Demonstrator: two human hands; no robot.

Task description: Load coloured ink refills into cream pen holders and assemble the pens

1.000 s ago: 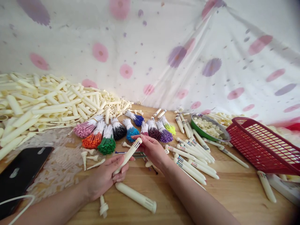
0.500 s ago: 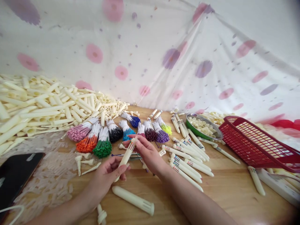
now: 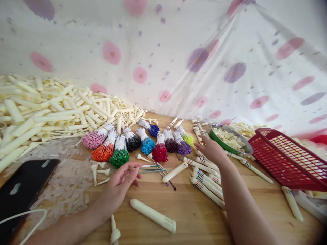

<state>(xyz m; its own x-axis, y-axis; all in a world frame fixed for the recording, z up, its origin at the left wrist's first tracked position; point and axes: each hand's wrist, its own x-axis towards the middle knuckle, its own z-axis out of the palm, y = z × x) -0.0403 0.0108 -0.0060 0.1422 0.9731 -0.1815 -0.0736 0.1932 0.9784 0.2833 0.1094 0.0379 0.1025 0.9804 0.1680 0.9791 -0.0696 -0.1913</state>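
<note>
My left hand is closed in a pinch above the table. A small pale bit shows at its fingertips, but I cannot make out what it is. Stretched over the cream multi-colour pens on the right, my right hand has its fingers extended and apart; its thumb is hidden. A shorter cream pen lies between the hands, beside several thin refills. Below my left hand rests a thick cream barrel. Bundles of refills with coloured ends, such as the red bundle, stand beyond the hands.
Cream tubes are heaped at the back left. A black phone with a white cable lies near clear plastic pieces. To the right are a green-sided bowl of small cream parts and a red basket.
My right hand has left my left hand and reached right over the pens. The pen held between both hands is out of sight. The view has shifted slightly left.
</note>
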